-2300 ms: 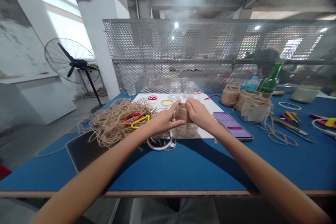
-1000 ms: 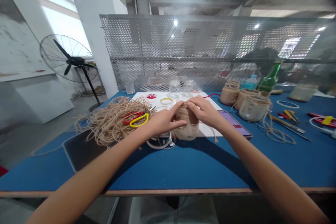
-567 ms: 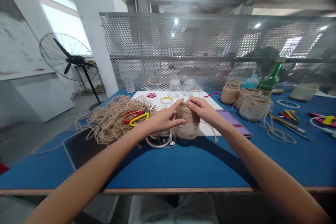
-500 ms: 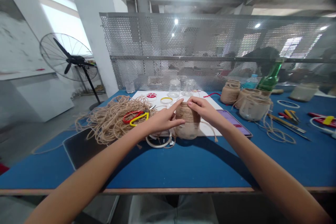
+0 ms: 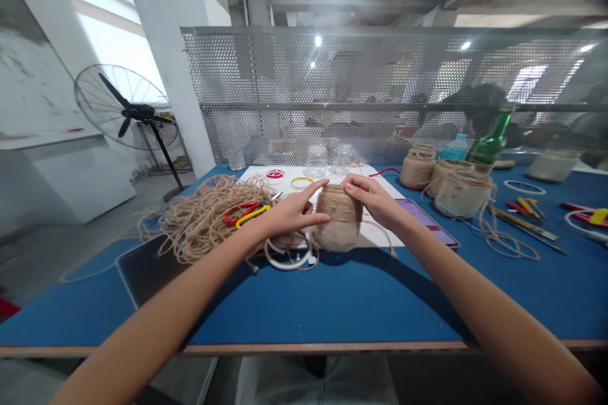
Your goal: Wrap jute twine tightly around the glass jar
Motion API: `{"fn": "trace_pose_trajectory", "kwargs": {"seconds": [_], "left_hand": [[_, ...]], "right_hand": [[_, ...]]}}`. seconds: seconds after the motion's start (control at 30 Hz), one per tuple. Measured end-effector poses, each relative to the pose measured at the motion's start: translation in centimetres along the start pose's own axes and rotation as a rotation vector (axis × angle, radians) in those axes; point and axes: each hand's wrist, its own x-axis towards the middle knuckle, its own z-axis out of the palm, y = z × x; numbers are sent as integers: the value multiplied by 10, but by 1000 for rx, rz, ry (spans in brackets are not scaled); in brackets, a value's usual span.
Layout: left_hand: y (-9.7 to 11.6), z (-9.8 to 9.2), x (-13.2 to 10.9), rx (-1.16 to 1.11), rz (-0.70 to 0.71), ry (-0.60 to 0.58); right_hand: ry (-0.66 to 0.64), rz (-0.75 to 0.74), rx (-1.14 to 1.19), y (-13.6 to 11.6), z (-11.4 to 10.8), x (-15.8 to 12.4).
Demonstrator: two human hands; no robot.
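Between my hands a glass jar point(image 5: 339, 221) stands upright at the front of a white sheet point(image 5: 380, 185). Brown twine winds round its upper half, while the lower part shows pale. My left hand point(image 5: 300, 207) grips the jar's left side, index finger near the rim and thumb across the front. My right hand point(image 5: 373, 198) holds the upper right side with fingers bent at the rim. A twine end point(image 5: 387, 237) lies on the sheet to the right. White tape rings point(image 5: 288, 264) lie just left of the jar. The fingers behind the jar are hidden.
To the left are a big twine heap point(image 5: 204, 215), red-and-yellow scissors point(image 5: 244, 214) and a dark flat panel point(image 5: 147, 269). A tablet point(image 5: 427, 223) lies to the right, near twine-wrapped jars point(image 5: 418, 166), a green bottle point(image 5: 491, 142) and tools point(image 5: 525, 228). Clear jars point(image 5: 316, 160) stand behind, before a perforated screen point(image 5: 285, 88).
The jar looks turned or tilted slightly, showing more of its pale lower part. My right fingers have shifted a little right along the rim. The view has moved slightly.
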Motion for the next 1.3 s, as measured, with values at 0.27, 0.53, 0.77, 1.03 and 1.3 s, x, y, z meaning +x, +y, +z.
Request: {"fn": "trace_pose_trajectory", "kwargs": {"seconds": [0.27, 0.53, 0.77, 1.03, 1.3], "left_hand": [[2, -1, 2, -7, -30, 39], [7, 13, 3, 20, -28, 107], [17, 15, 0, 118, -29, 107], [8, 15, 2, -47, 26, 96], [5, 14, 2, -64, 26, 58]], "right_hand": [[-50, -10, 23, 12, -4, 3], [69, 34, -559, -8, -6, 3], [65, -13, -712, -20, 11, -1], [88, -3, -521, -14, 10, -1], [56, 49, -359, -9, 6, -1]]}}
